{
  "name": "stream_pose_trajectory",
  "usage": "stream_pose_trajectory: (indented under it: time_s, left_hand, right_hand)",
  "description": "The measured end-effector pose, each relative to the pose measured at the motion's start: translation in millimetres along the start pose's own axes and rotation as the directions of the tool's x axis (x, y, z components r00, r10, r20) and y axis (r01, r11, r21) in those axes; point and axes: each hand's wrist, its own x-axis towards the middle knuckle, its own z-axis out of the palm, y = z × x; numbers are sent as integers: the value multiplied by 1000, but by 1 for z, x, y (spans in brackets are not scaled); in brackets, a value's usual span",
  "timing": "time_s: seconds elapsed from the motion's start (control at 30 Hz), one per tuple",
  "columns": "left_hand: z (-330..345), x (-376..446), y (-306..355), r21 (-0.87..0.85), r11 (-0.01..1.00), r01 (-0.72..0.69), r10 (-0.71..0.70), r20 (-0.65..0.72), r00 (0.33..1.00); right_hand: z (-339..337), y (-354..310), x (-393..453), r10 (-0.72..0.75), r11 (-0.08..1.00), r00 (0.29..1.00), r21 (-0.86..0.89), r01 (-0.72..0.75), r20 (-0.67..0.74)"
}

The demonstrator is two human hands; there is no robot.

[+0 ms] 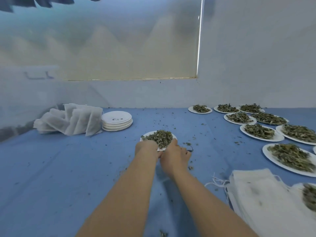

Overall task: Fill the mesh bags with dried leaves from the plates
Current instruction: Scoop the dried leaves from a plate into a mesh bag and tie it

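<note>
Grip: both hands meet at the near rim of a white plate [150,134]; whether the fingers pinch the rim or only press against it cannot be told, as the fingertips are hidden
Left hand [145,148]: curled at the plate's near-left rim, touching the leaf pile
Right hand [176,155]: beside the left, at the plate's near-right rim, fingers spread toward the cloth on its right
Dried leaves [159,137]: heaped on the plate, which looks tilted up toward the hands
Blue cloth [68,168]: covers the work surface, dotted with loose leaf crumbs
Filled bags [71,121]: white mesh bags propped against each other, far left near the wall
Empty plates [117,120]: a stack just right of those bags, a few crumbs on the top one
Full plates [259,131]: several plates of leaves spread along the right side, well apart from the hands
Flat bags [259,194]: a pile of white mesh bags with drawstrings at near right, blurred; a plate of leaves partly rests on it at the frame edge
Wall [256,57]: pale, with a drawn blind behind the surface
</note>
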Motion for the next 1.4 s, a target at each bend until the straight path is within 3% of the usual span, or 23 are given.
stream_pose_trajectory:
  time_s: [0.23, 0.4, 0.47, 0.57, 0.8, 0.87, 1.07, 1.1, 1.2, 1.23, 1.33, 1.4]
  left_hand:
    - [42, -76, -27, 89, 985, -145, 134, 122, 983]
    - [72, -123, -48, 136, 954, -268, 205, 357, 911]
    - [78, -138, -59, 207, 878, -432, 309, 445, 841]
    - [89, -155, -73, 346, 690, -635, 385, 568, 728]
    - [100, -154, -94, 561, 318, -764, 419, 640, 644]
    - [100, -152, -98, 574, 256, -777, 458, 636, 621]
    - [99, -153, -95, 415, 371, -831, 649, 524, 552]
    - [98, -151, -92, 367, 428, -826, 654, 505, 563]
    - [92, -148, -78, 187, 698, -691, 555, 467, 688]
    - [90, -146, -74, 167, 740, -652, 525, 463, 714]
    - [85, -140, -59, 171, 778, -604, 489, 438, 754]
    - [82, -136, -47, 161, 769, -618, 508, 431, 745]
  right_hand:
    - [-55, 43, -44, -59, 979, 998, -195, 51, -38]
    - [-109, 105, -61, -174, 799, 979, -566, 201, 101]
    - [-126, 131, -67, -190, 759, 972, -607, 236, 140]
    - [-142, 160, -73, -241, 786, 959, -549, 284, 151]
    - [-146, 209, -82, -346, 767, 904, -478, 428, 253]
    - [-145, 214, -82, -364, 776, 901, -458, 433, 236]
    - [-149, 207, -75, -498, 833, 866, -253, 493, 47]
    - [-150, 205, -75, -503, 841, 864, -225, 491, 7]
    - [-152, 198, -73, -537, 841, 831, -167, 514, -145]
    - [-152, 194, -72, -549, 835, 815, -152, 529, -184]
    - [-155, 180, -68, -530, 841, 798, -59, 537, -288]
    - [-154, 169, -64, -505, 839, 793, 20, 543, -340]
